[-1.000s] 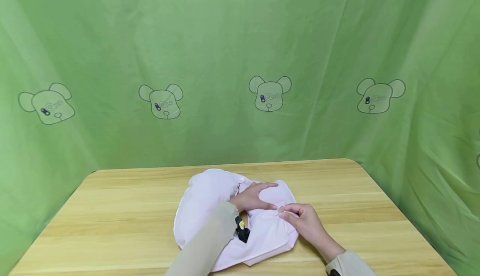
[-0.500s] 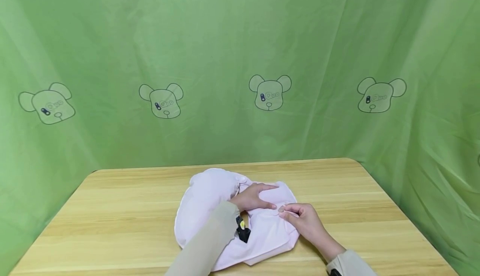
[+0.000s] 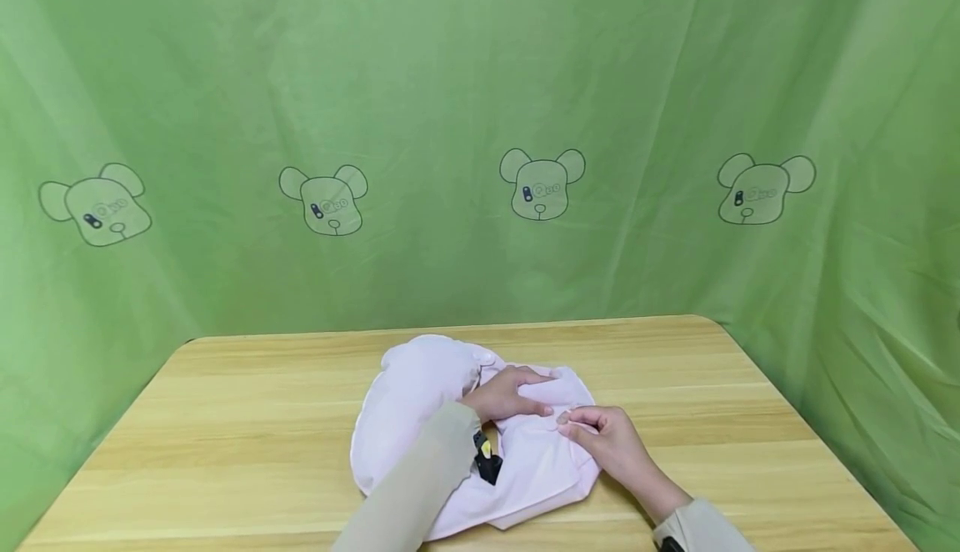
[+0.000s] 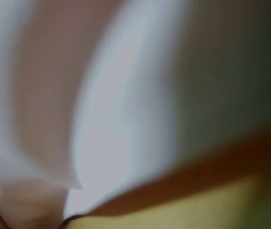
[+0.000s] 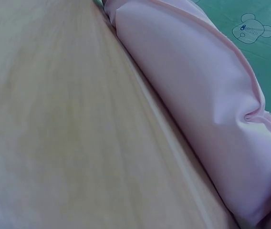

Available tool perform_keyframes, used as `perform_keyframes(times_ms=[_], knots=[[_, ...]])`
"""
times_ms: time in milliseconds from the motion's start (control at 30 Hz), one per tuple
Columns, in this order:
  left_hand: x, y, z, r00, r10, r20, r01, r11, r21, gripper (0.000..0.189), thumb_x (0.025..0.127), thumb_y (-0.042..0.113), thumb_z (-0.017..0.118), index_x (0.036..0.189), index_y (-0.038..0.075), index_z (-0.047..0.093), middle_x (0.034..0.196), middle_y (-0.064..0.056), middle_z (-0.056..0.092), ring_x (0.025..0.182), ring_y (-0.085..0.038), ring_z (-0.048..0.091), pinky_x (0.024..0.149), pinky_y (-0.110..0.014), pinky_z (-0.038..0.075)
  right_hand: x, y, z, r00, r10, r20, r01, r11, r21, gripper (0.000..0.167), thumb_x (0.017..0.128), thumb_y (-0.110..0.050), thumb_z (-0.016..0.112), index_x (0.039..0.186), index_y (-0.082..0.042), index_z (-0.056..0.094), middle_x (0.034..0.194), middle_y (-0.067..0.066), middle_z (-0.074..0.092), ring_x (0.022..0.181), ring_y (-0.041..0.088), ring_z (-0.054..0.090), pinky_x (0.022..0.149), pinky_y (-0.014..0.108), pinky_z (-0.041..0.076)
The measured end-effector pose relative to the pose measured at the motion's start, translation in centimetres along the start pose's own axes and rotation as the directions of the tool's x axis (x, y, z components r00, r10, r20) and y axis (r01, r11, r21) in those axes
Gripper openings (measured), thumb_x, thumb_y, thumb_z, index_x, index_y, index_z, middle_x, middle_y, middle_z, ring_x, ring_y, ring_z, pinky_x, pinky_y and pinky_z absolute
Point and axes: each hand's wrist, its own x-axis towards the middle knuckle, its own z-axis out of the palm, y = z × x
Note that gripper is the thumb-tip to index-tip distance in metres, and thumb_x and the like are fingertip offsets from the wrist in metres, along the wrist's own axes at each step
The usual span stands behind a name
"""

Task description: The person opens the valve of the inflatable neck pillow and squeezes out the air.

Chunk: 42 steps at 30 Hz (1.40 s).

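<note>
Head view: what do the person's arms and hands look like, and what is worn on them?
The left sleeve and right sleeve are long and plain beige. The left hand and right hand wear no gloves. A black device with a yellow patch shows at the left wrist; a black piece shows partly at the right cuff.

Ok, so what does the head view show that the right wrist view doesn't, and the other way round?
Only the head view: the left hand resting on the pale pink cloth, the left sleeve and the black device by that wrist.

Only the right wrist view: a low, close look along the cloth's side, with a pucker in it.

Both: the cloth, wooden table, green backdrop with bear print, and right hand, barely showing at the wrist view's edge.
</note>
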Motion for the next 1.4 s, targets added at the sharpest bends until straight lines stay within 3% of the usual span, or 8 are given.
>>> perform_keyframes(times_ms=[333, 533, 1033, 1400], knots=[[-0.3, 0.4, -0.2, 1.000, -0.028, -0.005, 0.028, 0.999, -0.038, 0.035, 0.081, 0.019, 0.075, 0.115, 0.011, 0.069, 0.114, -0.002, 0.067, 0.105, -0.005, 0.057, 0.095, -0.017, 0.040, -0.1, -0.2, 0.1, 0.999, 0.048, 0.010, -0.048, 0.999, -0.001, 0.004, 0.081, -0.006, 0.072, 0.081, -0.002, 0.073, 0.083, 0.007, 0.072, 0.082, -0.001, 0.061, 0.077, 0.015, 0.049], [-0.5, 0.6, -0.1, 0.999, -0.049, -0.007, 0.048, 0.997, -0.063, 0.027, 0.080, 0.017, 0.076, 0.106, 0.010, 0.073, 0.107, -0.002, 0.069, 0.096, -0.003, 0.058, 0.089, -0.016, 0.043, -0.1, -0.2, 0.1, 0.999, 0.043, 0.016, -0.043, 0.999, 0.004, 0.004, 0.081, -0.004, 0.071, 0.081, -0.001, 0.073, 0.082, 0.003, 0.072, 0.081, -0.001, 0.061, 0.076, 0.015, 0.049], [-0.5, 0.9, 0.0, 0.997, -0.079, 0.000, 0.079, 0.993, -0.092, 0.017, 0.081, 0.014, 0.075, 0.096, 0.008, 0.075, 0.106, -0.004, 0.070, 0.097, -0.005, 0.060, 0.087, -0.014, 0.043, -0.1, 0.0, 0.2, 0.999, 0.031, 0.024, -0.031, 0.999, 0.008, 0.004, 0.081, -0.001, 0.070, 0.081, 0.002, 0.072, 0.080, -0.003, 0.072, 0.080, -0.001, 0.061, 0.075, 0.015, 0.049], [-0.6, 0.7, -0.1, 0.999, -0.029, 0.018, 0.030, 0.994, -0.107, 0.014, 0.083, 0.012, 0.072, 0.093, 0.004, 0.075, 0.092, -0.003, 0.070, 0.079, 0.004, 0.055, 0.075, -0.013, 0.046, 0.0, 0.2, 0.2, 0.999, 0.029, 0.027, -0.029, 0.999, -0.014, 0.004, 0.080, -0.001, 0.070, 0.082, 0.001, 0.073, 0.080, -0.004, 0.072, 0.080, -0.001, 0.061, 0.076, 0.015, 0.049]])
